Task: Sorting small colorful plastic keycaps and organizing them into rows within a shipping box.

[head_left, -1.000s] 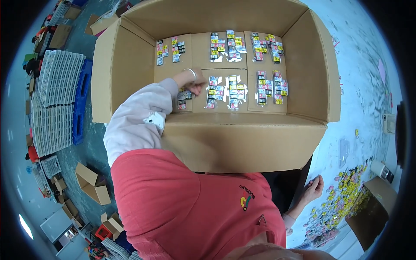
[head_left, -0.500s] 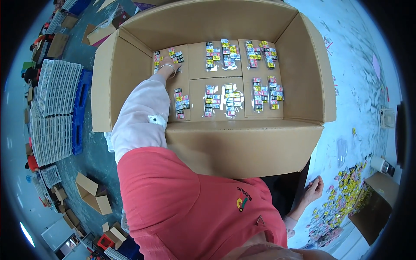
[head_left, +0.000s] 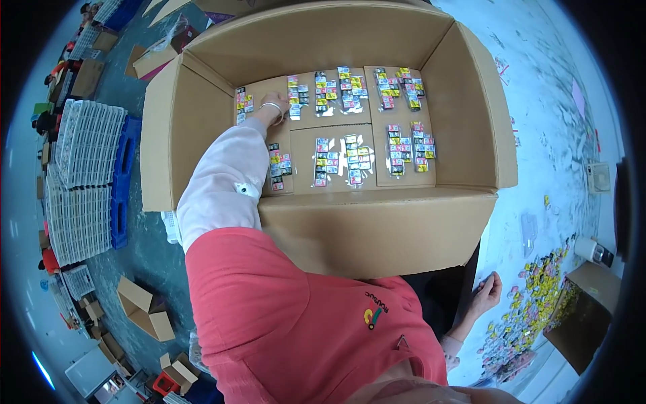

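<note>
My left hand [head_left: 274, 104] reaches into a large open cardboard box [head_left: 377, 222]. Its fingers close on the left edge of a clear plastic pack of small coloured squares [head_left: 296, 99]; some fingertips are hidden. A similar pack [head_left: 244, 103] lies to the left of this hand, and another pack [head_left: 279, 167] is nearer, beside my sleeve. More such packs [head_left: 361, 160] lie in two rows on the cardboard bottom. Outside the box at the right, my right hand [head_left: 490, 291] is by the white table's edge, fingers curled inward; whatever they hold, if anything, cannot be made out.
The box's tall walls surround the packs. On the white table [head_left: 558, 101] at right lie a heap of small yellow and pink pieces [head_left: 531, 296] and a clear plastic tray [head_left: 529, 232]. White crates [head_left: 84, 195] on a blue pallet and open cartons [head_left: 145, 310] stand at left.
My left hand has moved slightly right and nearer. The pack beside it has shifted right and stands straighter, close to the neighbouring packs. My right hand has hardly moved.
</note>
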`<act>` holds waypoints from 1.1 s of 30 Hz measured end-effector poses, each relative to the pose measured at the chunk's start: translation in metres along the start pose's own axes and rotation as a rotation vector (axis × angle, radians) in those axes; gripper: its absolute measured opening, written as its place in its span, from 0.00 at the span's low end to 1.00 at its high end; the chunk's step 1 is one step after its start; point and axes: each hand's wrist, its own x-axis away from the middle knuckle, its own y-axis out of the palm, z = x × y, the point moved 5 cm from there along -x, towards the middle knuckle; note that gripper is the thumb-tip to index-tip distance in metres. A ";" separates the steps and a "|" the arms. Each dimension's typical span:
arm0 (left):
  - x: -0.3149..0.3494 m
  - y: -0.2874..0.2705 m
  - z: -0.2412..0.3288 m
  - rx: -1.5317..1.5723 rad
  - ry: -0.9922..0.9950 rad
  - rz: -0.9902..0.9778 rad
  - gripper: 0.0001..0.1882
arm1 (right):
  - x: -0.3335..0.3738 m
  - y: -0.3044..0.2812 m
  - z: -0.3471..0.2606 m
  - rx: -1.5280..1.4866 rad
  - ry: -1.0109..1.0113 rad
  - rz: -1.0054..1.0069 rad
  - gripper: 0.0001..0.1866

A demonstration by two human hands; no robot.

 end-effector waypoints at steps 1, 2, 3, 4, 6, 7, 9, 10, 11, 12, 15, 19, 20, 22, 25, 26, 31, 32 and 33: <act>0.000 0.001 0.004 0.001 0.000 0.003 0.12 | 0.000 0.001 0.000 -0.010 0.001 -0.006 0.07; -0.001 -0.001 0.010 -0.089 0.014 0.043 0.13 | 0.000 0.002 0.000 -0.019 0.003 -0.012 0.07; -0.001 -0.003 0.015 -0.179 0.027 0.083 0.14 | -0.001 0.003 -0.001 -0.021 0.002 -0.015 0.07; 0.001 -0.001 0.022 -0.318 0.022 0.088 0.13 | 0.000 0.003 -0.001 -0.009 0.015 -0.008 0.07; 0.013 0.002 0.033 -0.475 0.106 0.169 0.14 | 0.001 0.005 -0.003 0.004 0.028 -0.002 0.07; 0.022 0.000 0.046 -0.636 0.194 0.248 0.17 | 0.004 0.007 -0.009 -0.003 0.016 0.010 0.07; 0.029 -0.006 0.052 -0.605 0.136 0.151 0.21 | 0.005 0.008 -0.013 -0.011 0.003 0.019 0.08; 0.032 -0.008 0.049 -0.569 0.074 0.061 0.26 | 0.005 0.009 -0.013 0.008 0.008 0.017 0.08; 0.032 -0.010 0.046 -0.569 0.072 0.064 0.26 | 0.004 0.009 -0.013 0.028 0.012 0.015 0.08; 0.032 -0.009 0.045 -0.608 0.171 0.074 0.29 | 0.004 0.010 -0.014 0.026 0.012 0.012 0.08; 0.067 0.002 0.065 -0.654 0.425 0.155 0.31 | 0.006 0.011 -0.016 0.035 0.002 0.038 0.07; 0.095 0.010 0.071 -0.715 0.647 0.148 0.29 | 0.008 0.011 -0.017 0.017 0.017 0.035 0.07; 0.091 0.010 0.068 -0.692 0.685 0.154 0.29 | 0.009 0.012 -0.018 0.011 0.012 0.033 0.07; 0.088 0.010 0.067 -0.709 0.680 0.141 0.29 | 0.010 0.012 -0.020 0.024 0.013 0.034 0.07; 0.063 0.012 0.059 -0.807 0.630 0.047 0.27 | 0.007 0.014 -0.019 0.023 0.014 0.023 0.07; 0.054 0.011 0.055 -0.886 0.582 -0.041 0.25 | 0.006 0.015 -0.018 0.013 0.017 0.011 0.07; 0.057 -0.075 0.094 -0.188 0.262 -0.249 0.17 | 0.005 0.005 -0.007 -0.020 0.033 -0.008 0.07; 0.064 -0.102 0.092 -0.083 0.210 -0.147 0.17 | 0.003 0.005 -0.006 -0.049 0.030 -0.010 0.07; 0.068 -0.125 0.086 0.020 0.163 -0.048 0.17 | 0.001 0.005 -0.004 -0.058 0.027 -0.023 0.07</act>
